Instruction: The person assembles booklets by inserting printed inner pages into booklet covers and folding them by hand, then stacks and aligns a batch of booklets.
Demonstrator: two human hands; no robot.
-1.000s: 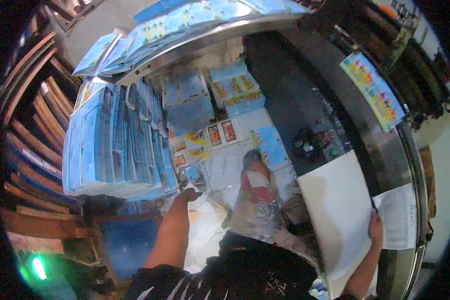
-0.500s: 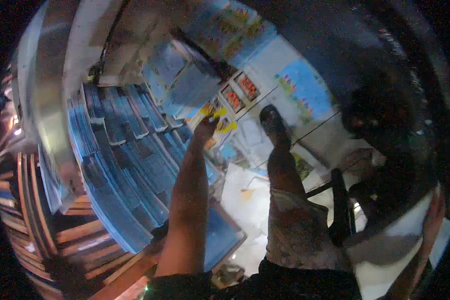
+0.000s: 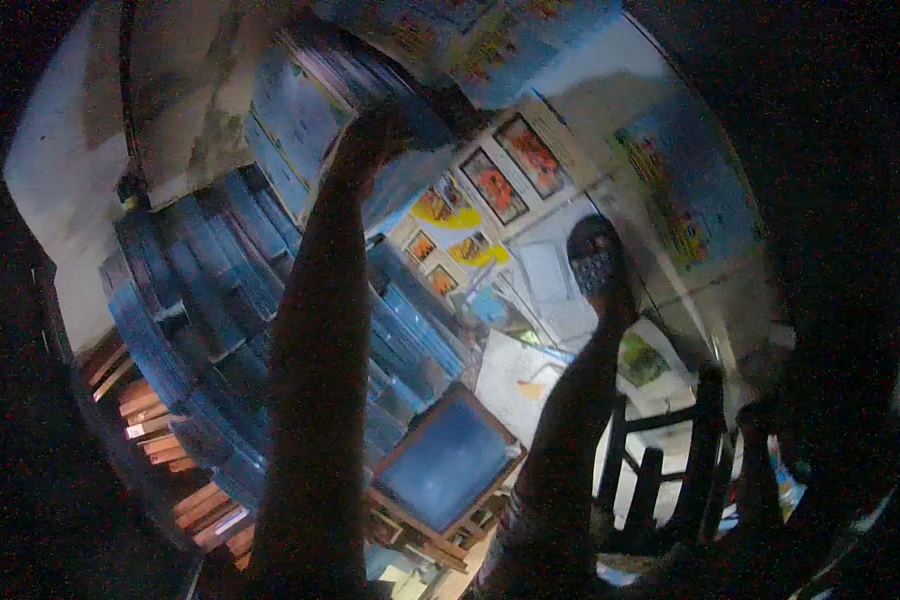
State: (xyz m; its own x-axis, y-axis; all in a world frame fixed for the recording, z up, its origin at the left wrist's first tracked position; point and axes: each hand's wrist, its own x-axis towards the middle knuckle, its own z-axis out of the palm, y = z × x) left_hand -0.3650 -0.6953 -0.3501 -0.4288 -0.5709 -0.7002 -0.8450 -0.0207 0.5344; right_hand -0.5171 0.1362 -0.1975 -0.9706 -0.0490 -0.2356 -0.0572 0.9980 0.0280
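My left arm reaches up from the lower edge. My left hand (image 3: 375,130) is at the right part of a thick stack of blue printed sheets (image 3: 300,125) that leans near the wall; it seems to touch it. The hand is dark and its fingers do not show clearly, so I cannot make out whether they are closed on any sheets. Below and left of it lie several rows of blue-covered booklets (image 3: 210,270), overlapping in steps. My right hand is not in view.
My foot in a dark shoe (image 3: 595,260) stands right of centre, beside framed orange pictures (image 3: 530,155) and papers on the tiles. A wood-framed blue panel (image 3: 450,460), a dark stool-like frame (image 3: 660,450) and wooden slats (image 3: 150,420) lie nearer. Blue printed sheets (image 3: 690,190) lie at right.
My left hand has moved up and left, from over the yellow pictures to the leaning stack. The view has shifted and darkened. The pale sheet-like thing and arm at the right edge no longer show.
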